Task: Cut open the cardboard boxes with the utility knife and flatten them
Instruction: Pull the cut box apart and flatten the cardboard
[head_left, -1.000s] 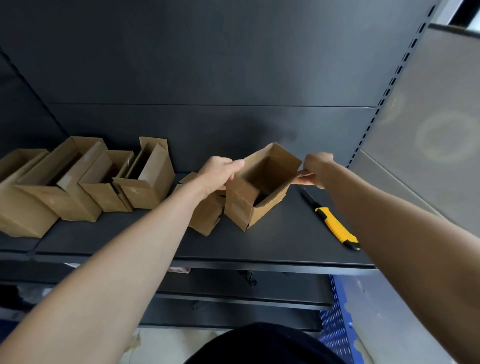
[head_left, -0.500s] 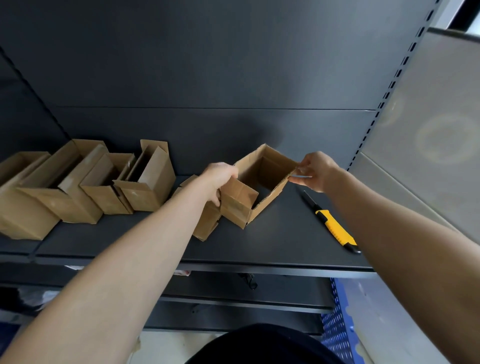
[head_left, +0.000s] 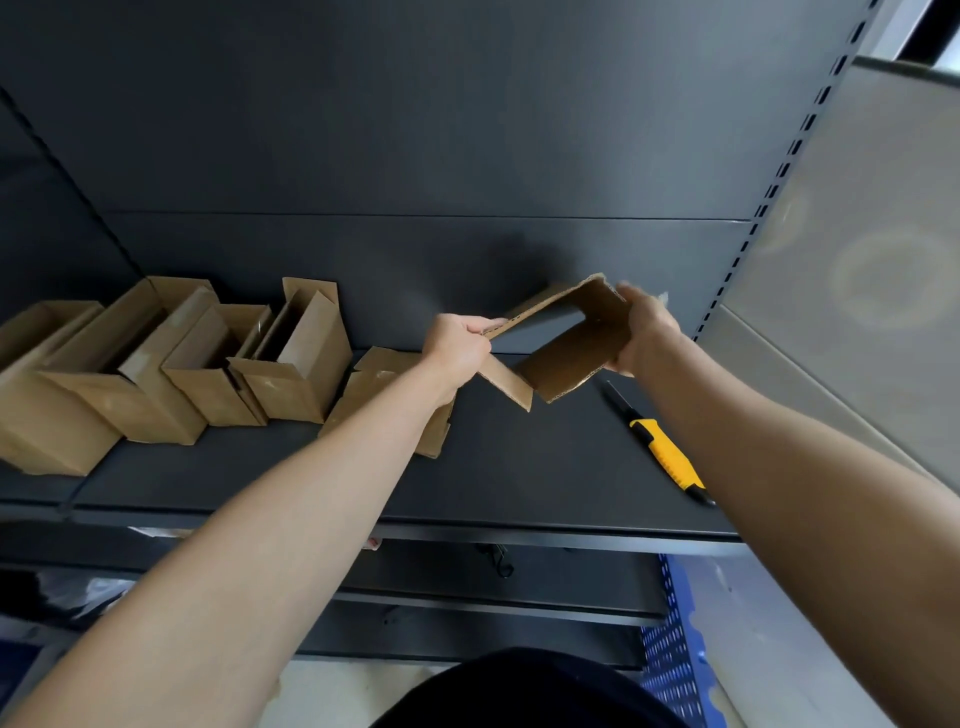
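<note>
Cut box (head_left: 566, 338) held above the shelf (head_left: 519, 467).
Left hand (head_left: 457, 348) and right hand (head_left: 644, 332) grip opposite edges; light, creasable cardboard.

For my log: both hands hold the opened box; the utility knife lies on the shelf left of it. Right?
No: the head view shows the utility knife on the shelf right of the opened box; left hand and right hand hold it.

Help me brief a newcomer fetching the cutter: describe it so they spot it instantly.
On the dark metal shelf, look toward its right end, past the row of cardboard boxes. The utility knife lies flat there; it alone is yellow and black among brown cardboard.
</note>
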